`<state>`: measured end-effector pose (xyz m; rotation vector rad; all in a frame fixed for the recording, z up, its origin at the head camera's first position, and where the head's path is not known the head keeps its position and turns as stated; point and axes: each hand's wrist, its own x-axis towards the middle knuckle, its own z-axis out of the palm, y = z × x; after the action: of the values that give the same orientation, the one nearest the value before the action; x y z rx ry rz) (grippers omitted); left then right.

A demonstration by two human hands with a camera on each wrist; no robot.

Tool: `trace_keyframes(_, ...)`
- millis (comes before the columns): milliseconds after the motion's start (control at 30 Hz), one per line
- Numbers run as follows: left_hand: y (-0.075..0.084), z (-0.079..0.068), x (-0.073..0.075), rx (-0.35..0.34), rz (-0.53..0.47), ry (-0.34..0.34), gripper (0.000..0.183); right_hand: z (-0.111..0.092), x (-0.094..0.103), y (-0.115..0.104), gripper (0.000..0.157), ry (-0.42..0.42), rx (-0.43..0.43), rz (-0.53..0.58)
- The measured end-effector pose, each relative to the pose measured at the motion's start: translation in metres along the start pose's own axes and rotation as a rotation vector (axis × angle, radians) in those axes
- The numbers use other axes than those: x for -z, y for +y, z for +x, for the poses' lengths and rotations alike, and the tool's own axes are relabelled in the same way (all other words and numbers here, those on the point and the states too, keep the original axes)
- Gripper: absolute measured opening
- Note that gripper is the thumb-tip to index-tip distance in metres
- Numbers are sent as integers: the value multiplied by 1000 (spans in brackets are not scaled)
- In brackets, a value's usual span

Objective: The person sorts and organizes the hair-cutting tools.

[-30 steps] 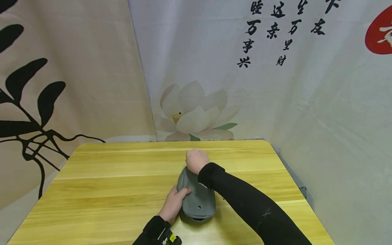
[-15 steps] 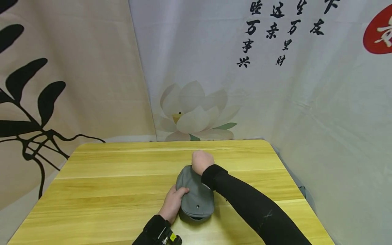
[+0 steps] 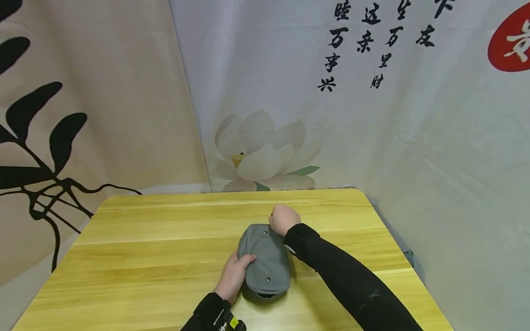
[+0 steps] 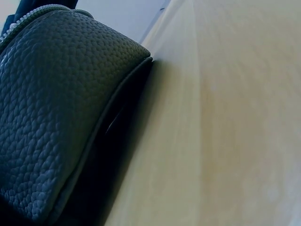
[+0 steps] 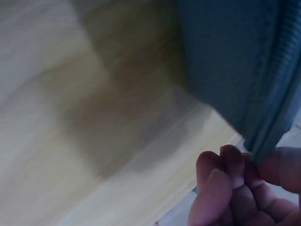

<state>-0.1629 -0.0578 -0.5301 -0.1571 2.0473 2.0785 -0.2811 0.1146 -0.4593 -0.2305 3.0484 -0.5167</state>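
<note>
A grey pouch (image 3: 266,259) with two metal studs on its top stands on the wooden table. My left hand (image 3: 233,277) grips its left side, thumb on top; the other fingers are hidden beside it. At the far right corner my right hand (image 3: 285,219) has curled fingers. The right wrist view shows the zipper (image 5: 281,80) running down to this hand's fingertips (image 5: 231,160), which pinch at its end; the pull itself is hidden. Pebbled leather-like pouch side (image 4: 70,94) and a zipper edge (image 4: 40,12) fill the left of the left wrist view.
The yellow wooden table (image 3: 157,257) extends on both sides of the pouch. Behind it hang a beige cloth (image 3: 132,92) with dark leaves and a pale cloth (image 3: 265,59) with a lotus and writing.
My right hand has moved rightward along the pouch's far end to the right corner, uncovering the far stud. The left hand keeps its grip, and the pouch has shifted slightly left.
</note>
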Motion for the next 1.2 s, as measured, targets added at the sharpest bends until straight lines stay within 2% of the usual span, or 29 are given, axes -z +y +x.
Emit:
trace_keyframes(267,0,0,2,0,15,7,58,-3,-4,19,57,-37,-17,149)
trace_keyframes(600,1,-3,2,4,1,-2,59,-6,-11,30,57,-66,-56,308)
trace_keyframes(1033,3,-4,2,17,5,1,60,-34,-21,53,40,-39,-222,727)
trace_keyframes(1200,6,-4,2,24,-1,-44,63,-44,-30,59,37,-37,-299,909)
